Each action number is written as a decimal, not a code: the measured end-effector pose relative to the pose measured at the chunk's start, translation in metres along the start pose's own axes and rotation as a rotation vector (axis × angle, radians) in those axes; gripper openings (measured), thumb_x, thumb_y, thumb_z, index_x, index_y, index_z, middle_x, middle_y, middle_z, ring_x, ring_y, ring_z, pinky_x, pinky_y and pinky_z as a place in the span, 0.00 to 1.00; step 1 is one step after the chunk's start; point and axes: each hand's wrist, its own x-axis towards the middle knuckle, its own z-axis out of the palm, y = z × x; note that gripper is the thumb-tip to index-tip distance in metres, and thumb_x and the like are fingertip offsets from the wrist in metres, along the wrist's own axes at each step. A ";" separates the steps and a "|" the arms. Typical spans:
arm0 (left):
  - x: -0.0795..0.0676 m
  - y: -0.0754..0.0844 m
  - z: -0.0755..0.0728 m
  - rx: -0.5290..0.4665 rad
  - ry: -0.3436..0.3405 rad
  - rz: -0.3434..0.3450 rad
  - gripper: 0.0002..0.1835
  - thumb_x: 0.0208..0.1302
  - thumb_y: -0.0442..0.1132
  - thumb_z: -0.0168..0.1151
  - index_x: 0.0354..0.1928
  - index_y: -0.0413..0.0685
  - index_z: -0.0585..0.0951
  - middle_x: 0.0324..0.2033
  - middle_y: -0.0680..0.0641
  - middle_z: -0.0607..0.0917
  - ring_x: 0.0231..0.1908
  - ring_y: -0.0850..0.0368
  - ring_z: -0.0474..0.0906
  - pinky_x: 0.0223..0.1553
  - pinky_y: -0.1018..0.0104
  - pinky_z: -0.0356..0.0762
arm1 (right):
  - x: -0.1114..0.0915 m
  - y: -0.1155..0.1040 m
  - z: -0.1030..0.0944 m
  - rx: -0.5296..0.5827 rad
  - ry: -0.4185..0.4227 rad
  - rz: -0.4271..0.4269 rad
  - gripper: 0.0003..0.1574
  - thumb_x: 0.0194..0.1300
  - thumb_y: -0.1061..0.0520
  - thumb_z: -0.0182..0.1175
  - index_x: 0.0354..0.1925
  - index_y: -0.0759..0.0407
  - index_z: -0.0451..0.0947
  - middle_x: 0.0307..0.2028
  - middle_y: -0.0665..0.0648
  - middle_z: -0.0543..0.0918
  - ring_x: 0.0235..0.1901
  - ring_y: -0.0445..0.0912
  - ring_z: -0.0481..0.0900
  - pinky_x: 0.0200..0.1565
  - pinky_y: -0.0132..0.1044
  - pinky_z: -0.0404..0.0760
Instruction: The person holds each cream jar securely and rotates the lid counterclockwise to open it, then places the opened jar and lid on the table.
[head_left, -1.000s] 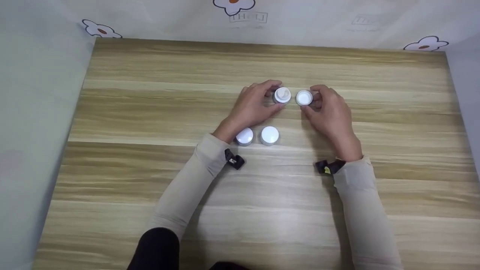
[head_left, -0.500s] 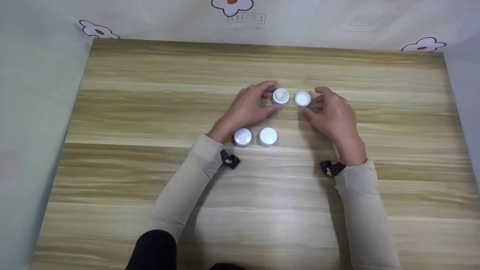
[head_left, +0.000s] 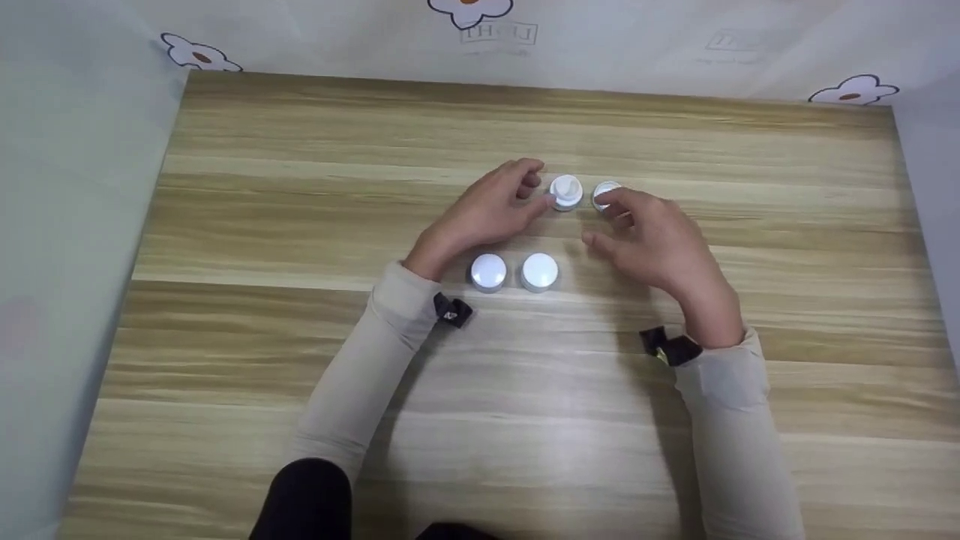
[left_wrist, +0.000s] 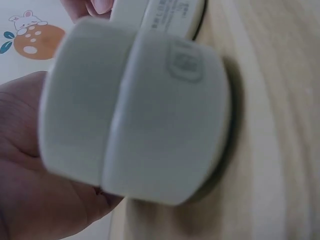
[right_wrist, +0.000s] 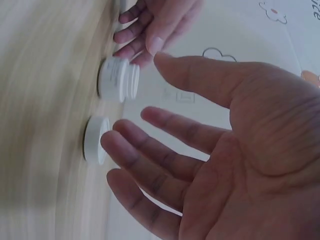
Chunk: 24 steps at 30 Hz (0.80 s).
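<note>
Left hand [head_left: 484, 206] beside one uncapped jar [head_left: 566, 193], right hand [head_left: 660, 240] at one upturned lid [right_wrist: 93, 142], both loosely spread; I count two capped jars [head_left: 539, 271] farther from wood-grain table [head_left: 285, 225]'s far edge; flower-printed wall [head_left: 622, 49] behind.

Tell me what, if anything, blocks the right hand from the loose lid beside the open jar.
Nothing visible does: the right hand is at the lid, partly over it; whether they touch is unclear. The open jar stands beside the lid and the capped jars farther off, all outside that short path.
</note>
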 end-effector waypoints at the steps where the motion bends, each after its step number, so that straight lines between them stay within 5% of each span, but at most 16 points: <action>1: -0.001 0.000 -0.002 0.007 0.005 -0.003 0.33 0.79 0.54 0.59 0.77 0.48 0.68 0.67 0.46 0.80 0.67 0.53 0.78 0.71 0.59 0.75 | 0.001 -0.002 0.002 0.004 -0.007 -0.013 0.32 0.70 0.46 0.70 0.66 0.60 0.79 0.58 0.66 0.87 0.59 0.62 0.85 0.62 0.62 0.78; 13: -0.022 0.004 -0.009 0.022 0.068 0.076 0.19 0.84 0.49 0.51 0.65 0.50 0.80 0.57 0.48 0.84 0.57 0.55 0.79 0.65 0.59 0.76 | -0.001 -0.010 0.017 -0.050 -0.123 -0.270 0.32 0.65 0.49 0.74 0.62 0.61 0.82 0.58 0.60 0.87 0.59 0.58 0.84 0.64 0.57 0.79; 19: -0.032 0.001 -0.013 0.041 0.088 0.095 0.19 0.85 0.46 0.48 0.66 0.48 0.79 0.57 0.48 0.84 0.54 0.54 0.78 0.63 0.58 0.76 | 0.000 -0.015 0.028 -0.132 -0.146 -0.305 0.35 0.59 0.47 0.79 0.61 0.60 0.83 0.59 0.58 0.87 0.60 0.55 0.84 0.63 0.56 0.80; 24: -0.035 0.002 -0.012 0.044 0.083 0.108 0.19 0.84 0.46 0.50 0.67 0.48 0.79 0.58 0.47 0.83 0.56 0.54 0.79 0.64 0.58 0.76 | 0.001 -0.020 0.036 -0.140 -0.163 -0.308 0.29 0.58 0.47 0.80 0.54 0.56 0.86 0.52 0.55 0.90 0.55 0.52 0.85 0.59 0.53 0.82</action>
